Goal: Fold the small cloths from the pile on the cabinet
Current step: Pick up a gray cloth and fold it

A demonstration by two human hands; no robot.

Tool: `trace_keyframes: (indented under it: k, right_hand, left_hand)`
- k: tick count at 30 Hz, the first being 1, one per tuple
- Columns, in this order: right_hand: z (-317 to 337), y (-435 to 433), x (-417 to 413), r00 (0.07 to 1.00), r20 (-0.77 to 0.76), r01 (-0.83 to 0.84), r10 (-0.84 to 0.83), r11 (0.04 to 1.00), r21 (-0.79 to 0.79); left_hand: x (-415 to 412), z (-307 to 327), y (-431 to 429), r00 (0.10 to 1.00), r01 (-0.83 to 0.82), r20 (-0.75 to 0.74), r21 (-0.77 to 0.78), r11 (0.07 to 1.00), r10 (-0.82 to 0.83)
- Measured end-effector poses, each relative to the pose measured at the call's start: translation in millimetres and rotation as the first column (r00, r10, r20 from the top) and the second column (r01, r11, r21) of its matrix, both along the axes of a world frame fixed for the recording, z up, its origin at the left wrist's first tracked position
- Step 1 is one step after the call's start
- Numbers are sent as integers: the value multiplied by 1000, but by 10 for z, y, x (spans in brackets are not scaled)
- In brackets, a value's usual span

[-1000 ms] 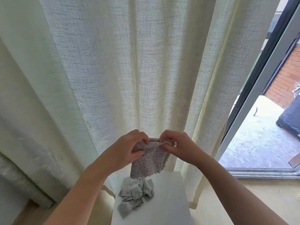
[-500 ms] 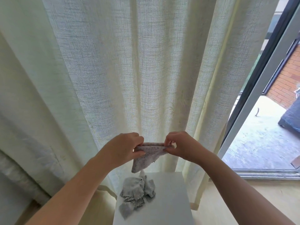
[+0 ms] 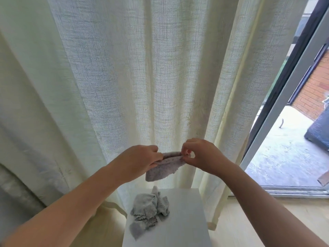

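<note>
A small grey dotted cloth (image 3: 164,168) hangs in the air above the white cabinet (image 3: 185,221). My left hand (image 3: 140,160) grips its left end and my right hand (image 3: 199,155) pinches its right end between thumb and fingertips. The cloth is doubled over and droops down to the left. Below it, a crumpled pile of grey cloths (image 3: 150,209) lies on the left part of the cabinet top.
A pale sheer curtain (image 3: 142,77) hangs right behind the cabinet and reaches the floor. On the right stands a glass door frame (image 3: 277,107) with a paved yard beyond. Light wooden floor (image 3: 249,227) lies to the cabinet's right.
The cloth has been folded from a hanging sheet into a shorter doubled strip. Both hands rose a little, and the right hand changed from a full grasp to a fingertip pinch.
</note>
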State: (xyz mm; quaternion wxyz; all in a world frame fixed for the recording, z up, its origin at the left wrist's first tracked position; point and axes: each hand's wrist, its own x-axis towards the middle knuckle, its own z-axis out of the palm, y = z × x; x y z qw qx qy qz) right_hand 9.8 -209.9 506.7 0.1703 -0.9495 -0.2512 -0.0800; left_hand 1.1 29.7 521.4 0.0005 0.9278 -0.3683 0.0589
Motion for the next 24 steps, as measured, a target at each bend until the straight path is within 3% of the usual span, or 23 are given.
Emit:
trace_keyframes:
  k: [6, 10, 16, 24]
  right_hand:
    - [60, -54, 88, 997, 53, -47, 52, 996, -81]
    - [115, -33, 115, 994, 83, -68, 77, 992, -110]
    - [161, 0, 121, 995, 62, -66, 75, 990, -127]
    - [72, 24, 146, 999, 9, 39, -38, 990, -133]
  left_hand:
    - [108, 46, 31, 996, -41, -69, 227, 973, 58]
    - [115, 73, -15, 1000, 4, -18, 329, 944, 3]
    - [216, -1, 32, 996, -21, -76, 319, 947, 47]
    - [256, -56, 64, 990, -138, 60, 249, 959, 127]
